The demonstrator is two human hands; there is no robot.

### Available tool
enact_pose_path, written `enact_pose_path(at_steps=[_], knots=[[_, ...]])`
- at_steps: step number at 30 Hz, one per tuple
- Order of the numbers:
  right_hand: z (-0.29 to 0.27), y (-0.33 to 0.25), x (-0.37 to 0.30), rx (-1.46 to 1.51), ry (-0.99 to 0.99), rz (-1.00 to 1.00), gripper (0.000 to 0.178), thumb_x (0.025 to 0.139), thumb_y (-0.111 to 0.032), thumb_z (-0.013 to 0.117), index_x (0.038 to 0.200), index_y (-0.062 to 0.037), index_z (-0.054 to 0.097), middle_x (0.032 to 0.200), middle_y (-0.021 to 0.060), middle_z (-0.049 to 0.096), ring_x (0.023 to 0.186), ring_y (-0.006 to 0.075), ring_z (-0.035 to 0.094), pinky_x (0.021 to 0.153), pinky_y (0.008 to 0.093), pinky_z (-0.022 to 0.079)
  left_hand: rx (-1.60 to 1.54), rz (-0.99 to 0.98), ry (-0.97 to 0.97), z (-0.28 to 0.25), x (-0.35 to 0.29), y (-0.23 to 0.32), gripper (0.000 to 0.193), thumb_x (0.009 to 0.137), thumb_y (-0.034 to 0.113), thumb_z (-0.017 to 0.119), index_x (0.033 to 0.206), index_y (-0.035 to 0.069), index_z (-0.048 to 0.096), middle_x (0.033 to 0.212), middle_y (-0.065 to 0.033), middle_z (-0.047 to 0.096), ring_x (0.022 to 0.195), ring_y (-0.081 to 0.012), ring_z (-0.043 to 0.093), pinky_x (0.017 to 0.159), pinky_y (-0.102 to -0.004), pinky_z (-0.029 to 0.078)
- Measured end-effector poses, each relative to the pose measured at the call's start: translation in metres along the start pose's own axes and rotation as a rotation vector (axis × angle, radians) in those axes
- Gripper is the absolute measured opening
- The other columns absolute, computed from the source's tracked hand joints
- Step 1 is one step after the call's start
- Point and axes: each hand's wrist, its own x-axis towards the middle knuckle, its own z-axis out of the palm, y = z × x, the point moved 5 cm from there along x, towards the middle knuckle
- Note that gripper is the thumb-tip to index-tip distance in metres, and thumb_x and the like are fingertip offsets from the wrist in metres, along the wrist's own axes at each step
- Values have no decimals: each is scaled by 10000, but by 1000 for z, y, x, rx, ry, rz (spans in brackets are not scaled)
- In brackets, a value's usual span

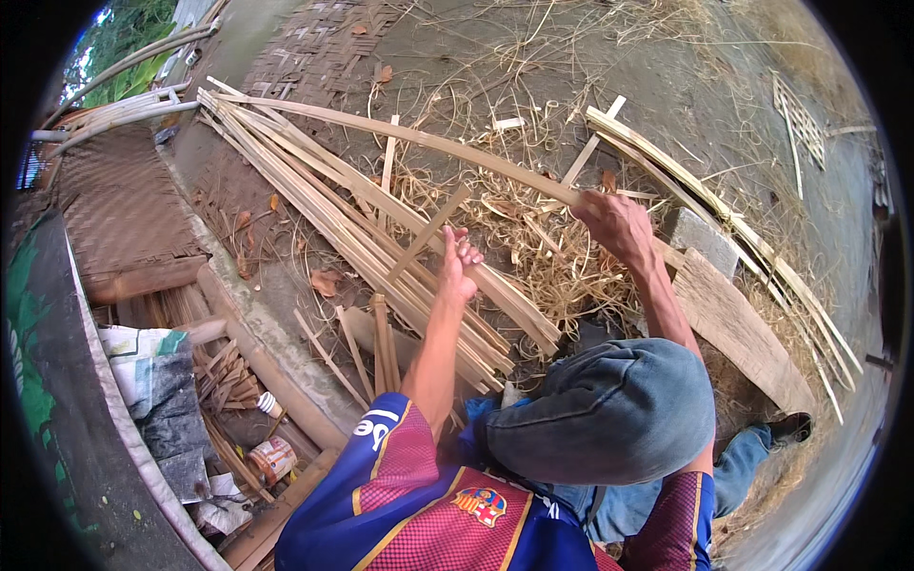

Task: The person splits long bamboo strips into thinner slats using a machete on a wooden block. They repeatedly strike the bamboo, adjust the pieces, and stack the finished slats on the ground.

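My right hand (614,226) is closed round the near part of a long, pale bamboo strip (419,139), which runs across to the far left end of a pile. Fingers curled, my left hand (460,262) rests at the pile of long bamboo strips (314,214). A short flat strip (430,231) lies slantwise against it, across the pile. Whether the left hand grips this short piece or a longer one beneath is hidden. Beyond my right wrist, a broad wooden board (738,324) leans by a grey block (703,238).
Curly shavings (543,243) cover the ground between my hands. More long strips (666,176) lie to the right. A woven mat (324,43) is at the far side. At left, a wooden-edged recess holds cloth (162,400), a cup (271,404) and a tub (273,459).
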Motion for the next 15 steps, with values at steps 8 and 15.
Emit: enact_pose_path(at_steps=[8, 15], knots=[[0, 39, -45, 134, 54, 204, 337, 909, -432, 703, 1140, -189, 734, 769, 93, 736, 660, 236, 704, 599, 387, 559, 154, 136, -5, 98, -21, -15, 457, 938, 541, 620, 1012, 89, 622, 562, 83, 362, 485, -40, 364, 449, -192, 368], [-2, 32, -72, 75, -67, 138, 261, 962, -394, 621, 900, -149, 688, 686, 78, 683, 601, 242, 651, 541, 427, 514, 86, -3, -63, 57, 3, -48, 435, 929, 555, 577, 1079, 146, 602, 575, 80, 419, 519, -54, 441, 537, -220, 445]])
